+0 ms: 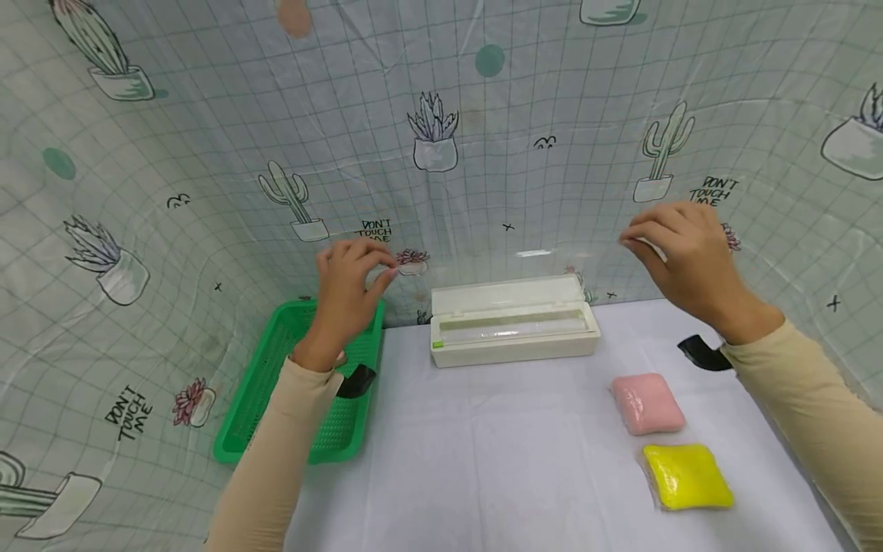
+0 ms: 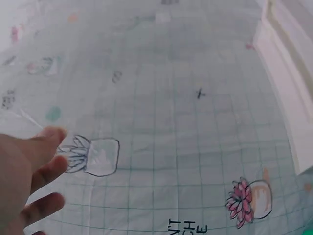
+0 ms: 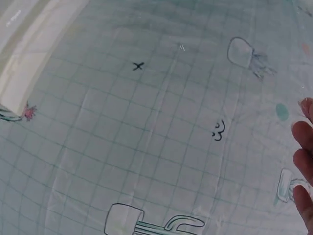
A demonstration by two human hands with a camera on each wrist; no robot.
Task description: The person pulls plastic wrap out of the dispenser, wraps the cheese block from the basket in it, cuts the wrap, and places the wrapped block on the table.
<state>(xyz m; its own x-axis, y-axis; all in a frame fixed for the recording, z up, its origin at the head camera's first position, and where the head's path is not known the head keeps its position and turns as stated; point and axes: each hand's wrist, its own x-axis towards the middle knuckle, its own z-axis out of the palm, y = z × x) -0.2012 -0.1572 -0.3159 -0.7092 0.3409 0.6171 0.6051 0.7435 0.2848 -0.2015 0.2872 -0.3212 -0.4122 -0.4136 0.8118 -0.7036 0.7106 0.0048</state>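
A clear sheet of cling film stretches between the two raised hands, showing mainly by its glints. The left hand pinches its left side between thumb and forefinger, above the green basket. At the other side, the right hand pinches the film with thumb and fingertips. Below and between them sits a long white cling film box, its lid raised and a roll inside. In the left wrist view the thumb meets a fingertip; fingertips of the right hand show at the right wrist view's edge.
A green plastic basket stands at the left, partly behind the left forearm. On the white-covered table at the right lie a wrapped pink block and a wrapped yellow block. A cactus-print curtain rises close behind the box.
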